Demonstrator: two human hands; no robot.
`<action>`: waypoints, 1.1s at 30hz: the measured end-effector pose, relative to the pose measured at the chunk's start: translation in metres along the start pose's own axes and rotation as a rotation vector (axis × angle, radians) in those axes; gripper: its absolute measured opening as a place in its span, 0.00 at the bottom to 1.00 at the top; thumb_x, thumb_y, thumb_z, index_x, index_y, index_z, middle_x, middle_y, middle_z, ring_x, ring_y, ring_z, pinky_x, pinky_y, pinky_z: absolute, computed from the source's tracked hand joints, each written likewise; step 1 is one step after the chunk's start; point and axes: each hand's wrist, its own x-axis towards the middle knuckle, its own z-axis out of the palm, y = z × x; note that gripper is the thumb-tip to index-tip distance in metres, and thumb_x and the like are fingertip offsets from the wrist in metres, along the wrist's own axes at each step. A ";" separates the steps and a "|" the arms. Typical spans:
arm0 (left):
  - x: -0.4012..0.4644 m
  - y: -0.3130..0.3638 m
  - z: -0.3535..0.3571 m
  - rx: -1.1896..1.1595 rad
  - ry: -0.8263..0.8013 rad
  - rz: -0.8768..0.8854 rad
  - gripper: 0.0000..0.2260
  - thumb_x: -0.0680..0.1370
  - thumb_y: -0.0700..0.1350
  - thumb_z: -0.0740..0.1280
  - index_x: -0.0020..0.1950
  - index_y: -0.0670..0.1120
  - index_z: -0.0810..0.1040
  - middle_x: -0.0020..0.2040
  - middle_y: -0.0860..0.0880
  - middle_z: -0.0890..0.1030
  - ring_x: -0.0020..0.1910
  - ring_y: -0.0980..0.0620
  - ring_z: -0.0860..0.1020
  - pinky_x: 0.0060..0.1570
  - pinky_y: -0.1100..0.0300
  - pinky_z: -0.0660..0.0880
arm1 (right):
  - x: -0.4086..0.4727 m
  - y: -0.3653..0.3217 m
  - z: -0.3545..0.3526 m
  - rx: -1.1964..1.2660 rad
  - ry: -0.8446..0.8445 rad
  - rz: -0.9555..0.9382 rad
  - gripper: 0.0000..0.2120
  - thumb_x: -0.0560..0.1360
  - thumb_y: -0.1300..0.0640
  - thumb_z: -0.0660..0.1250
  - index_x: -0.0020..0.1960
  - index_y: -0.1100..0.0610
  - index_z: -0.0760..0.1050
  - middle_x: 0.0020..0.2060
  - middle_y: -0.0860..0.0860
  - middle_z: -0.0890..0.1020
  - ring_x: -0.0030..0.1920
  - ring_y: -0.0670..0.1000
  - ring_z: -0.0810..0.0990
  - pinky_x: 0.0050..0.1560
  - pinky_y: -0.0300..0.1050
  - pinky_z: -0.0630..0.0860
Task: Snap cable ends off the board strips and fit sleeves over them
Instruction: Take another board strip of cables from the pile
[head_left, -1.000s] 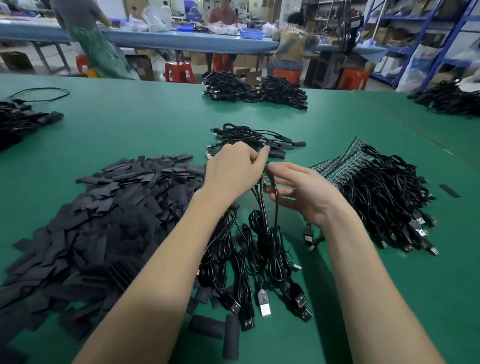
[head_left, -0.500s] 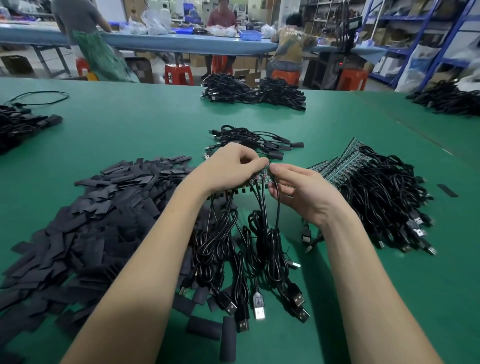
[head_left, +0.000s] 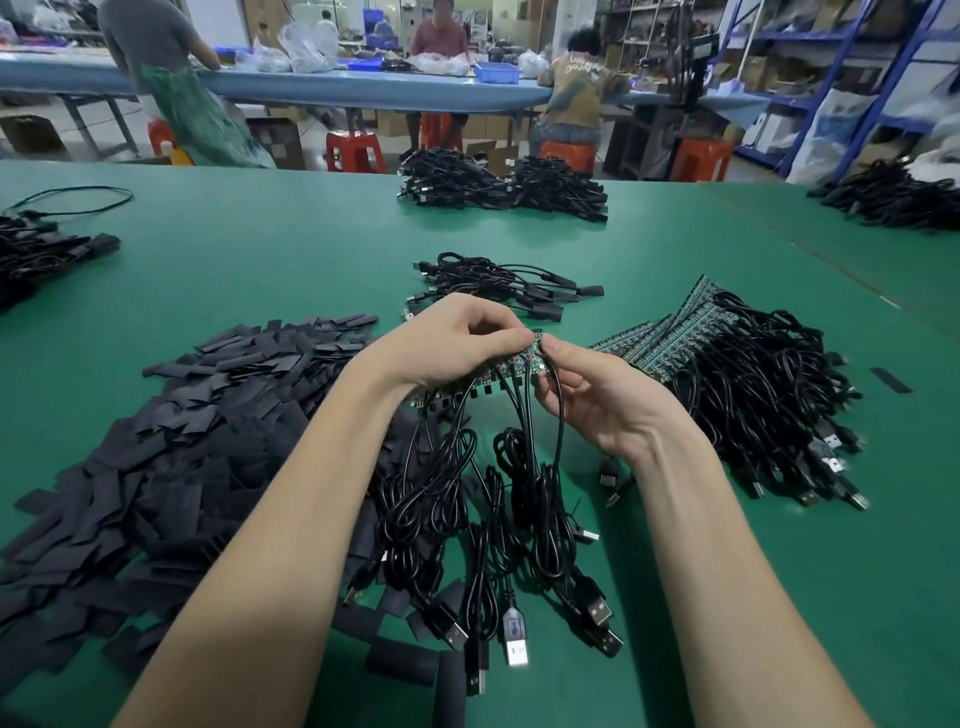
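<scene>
A green board strip (head_left: 506, 370) is held above the green table (head_left: 270, 260) by both hands: the left hand (head_left: 447, 340) is curled over its upper edge, thumb and fingers pinching it, while the right hand (head_left: 597, 400) pinches the strip's far end between thumb and forefinger, its other fingers curled beneath. Black cables (head_left: 498, 499) are seen hanging from the strip down to the table, their USB plugs (head_left: 514, 642) lying nearest the camera. To the left of the strip a broad heap of flat black sleeves (head_left: 171, 447) is spread, and a few loose sleeves (head_left: 402, 662) lie beside the plugs. To the right of the strip a stack of further board strips with cables (head_left: 737, 379) is laid. Just beyond the strip a small bundle of sleeved cables (head_left: 498, 288) rests. Farther beyond it, larger cable piles (head_left: 498, 187) are placed near the table's far edge. Behind the table, a blue bin (head_left: 497, 73) sits on a long bench; its contents cannot be made out.
</scene>
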 end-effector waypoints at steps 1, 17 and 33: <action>-0.001 0.001 0.000 -0.030 -0.003 -0.002 0.10 0.81 0.51 0.68 0.49 0.47 0.84 0.39 0.46 0.78 0.39 0.52 0.71 0.43 0.55 0.66 | -0.001 0.001 0.001 0.042 0.009 0.019 0.05 0.66 0.61 0.75 0.40 0.61 0.85 0.35 0.53 0.83 0.31 0.46 0.81 0.34 0.37 0.80; -0.005 0.006 0.049 -0.040 0.425 -0.050 0.04 0.80 0.48 0.68 0.53 0.48 0.79 0.49 0.53 0.83 0.45 0.57 0.82 0.51 0.61 0.78 | -0.006 -0.011 0.002 -0.338 0.238 -0.186 0.01 0.75 0.56 0.74 0.46 0.54 0.84 0.37 0.49 0.83 0.27 0.44 0.73 0.30 0.33 0.72; -0.017 -0.003 0.079 -0.890 0.419 -0.185 0.06 0.80 0.39 0.70 0.52 0.44 0.74 0.48 0.43 0.86 0.41 0.52 0.84 0.40 0.63 0.79 | -0.004 -0.017 0.014 -0.681 0.211 -0.224 0.07 0.80 0.55 0.67 0.50 0.57 0.83 0.34 0.50 0.83 0.34 0.47 0.83 0.41 0.43 0.84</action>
